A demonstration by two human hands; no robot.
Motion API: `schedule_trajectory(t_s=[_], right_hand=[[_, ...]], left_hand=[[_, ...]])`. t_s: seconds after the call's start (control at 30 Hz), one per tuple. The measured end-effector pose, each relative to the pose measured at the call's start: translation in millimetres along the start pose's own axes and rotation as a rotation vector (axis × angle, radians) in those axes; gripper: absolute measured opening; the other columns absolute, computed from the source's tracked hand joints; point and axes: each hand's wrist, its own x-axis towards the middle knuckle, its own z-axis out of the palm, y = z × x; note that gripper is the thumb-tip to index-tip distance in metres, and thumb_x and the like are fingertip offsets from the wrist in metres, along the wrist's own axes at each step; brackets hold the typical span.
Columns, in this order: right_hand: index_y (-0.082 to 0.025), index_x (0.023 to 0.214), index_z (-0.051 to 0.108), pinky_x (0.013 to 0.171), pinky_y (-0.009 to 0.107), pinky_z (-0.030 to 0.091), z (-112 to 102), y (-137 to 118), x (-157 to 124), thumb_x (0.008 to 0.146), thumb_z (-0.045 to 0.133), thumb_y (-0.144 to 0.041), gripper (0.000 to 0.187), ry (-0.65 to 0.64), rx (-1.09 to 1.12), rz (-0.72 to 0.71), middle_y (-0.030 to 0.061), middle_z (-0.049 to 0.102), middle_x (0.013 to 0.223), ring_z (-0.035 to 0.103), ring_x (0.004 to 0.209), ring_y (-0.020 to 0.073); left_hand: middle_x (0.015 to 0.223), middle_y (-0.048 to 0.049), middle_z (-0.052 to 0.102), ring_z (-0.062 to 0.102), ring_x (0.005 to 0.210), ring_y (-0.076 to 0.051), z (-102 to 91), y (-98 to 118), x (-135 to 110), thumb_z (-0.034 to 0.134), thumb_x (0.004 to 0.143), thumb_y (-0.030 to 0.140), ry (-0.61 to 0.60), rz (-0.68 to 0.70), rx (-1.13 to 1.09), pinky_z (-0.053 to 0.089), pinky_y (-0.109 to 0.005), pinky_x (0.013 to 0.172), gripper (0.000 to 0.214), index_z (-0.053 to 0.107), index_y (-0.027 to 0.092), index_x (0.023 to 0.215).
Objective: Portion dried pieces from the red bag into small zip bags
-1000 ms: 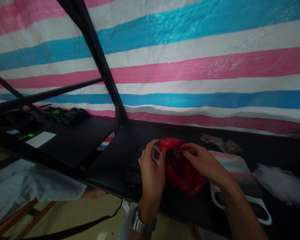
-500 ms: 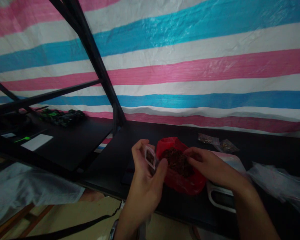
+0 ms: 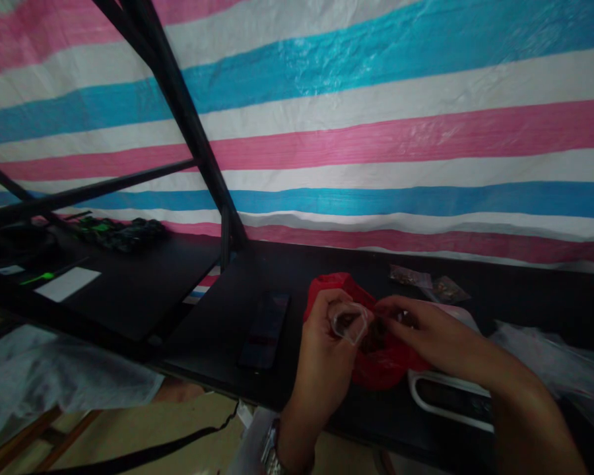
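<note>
My left hand (image 3: pixel 321 369) is closed round a small clear plastic bag (image 3: pixel 347 320), whose mouth is spread and faces up; dark bits show inside it. Fingers pinched together, my right hand (image 3: pixel 430 333) is right beside the mouth of that bag; what lies between its fingertips is too dark and blurred to make out. Under both hands sits an open red plastic bag (image 3: pixel 383 366) with brown dried shreds (image 3: pixel 375 338) in it, largely covered by the hands.
Behind the right forearm is a white scale (image 3: pixel 418 392) with a dark display. Two small filled bags (image 3: pixel 445 289) lie further back. Clear plastic bags (image 3: pixel 539 349) are at the right, a phone (image 3: pixel 264 330) at the left. A metal frame post (image 3: pixel 198 145) rises left. Someone's sleeve (image 3: pixel 64 369) shows lower left.
My left hand has moved right with the small bag, over the red bag, uncovering the phone. My right hand has lifted from the brown shreds to the small bag's mouth.
</note>
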Motion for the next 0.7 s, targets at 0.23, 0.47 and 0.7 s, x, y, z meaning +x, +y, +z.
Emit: schedule_trajectory(t_s=[0.23,0.47,0.7], right_hand=[[-0.025,0.119,0.072,0.079,0.034,0.063,-4.1,-9.2,9.4,0.09,0.064,-0.034,0.031,0.38,0.131,0.016,0.0091,0.08,0.108,0.078,0.098,0.0246],[-0.027,0.127,0.07,0.085,0.036,0.064,18.6,-48.9,6.0,0.086,0.065,-0.025,0.041,0.331,0.089,-0.132,0.0064,0.079,0.108,0.077,0.093,0.0227],[-0.027,0.133,0.069,0.104,0.048,0.058,31.5,-57.7,5.4,0.084,0.066,-0.017,0.049,0.395,-0.257,-0.233,0.0093,0.074,0.131,0.071,0.117,0.0296]], left_hand=[[0.079,0.0014,0.071,0.07,0.072,-0.018,2.6,-15.5,12.4,0.079,0.08,0.016,0.108,-0.019,0.21,0.053,-0.028,0.067,0.022,0.065,0.024,0.094],[0.094,-0.0038,0.075,0.072,0.079,-0.02,2.8,-24.6,10.2,0.076,0.087,0.02,0.063,-0.035,0.234,0.054,-0.03,0.071,0.024,0.062,0.025,0.106],[0.103,-0.0052,0.075,0.072,0.08,-0.019,-3.0,-31.0,10.0,0.066,0.092,0.013,0.033,-0.016,0.242,0.054,-0.032,0.076,0.027,0.059,0.025,0.116]])
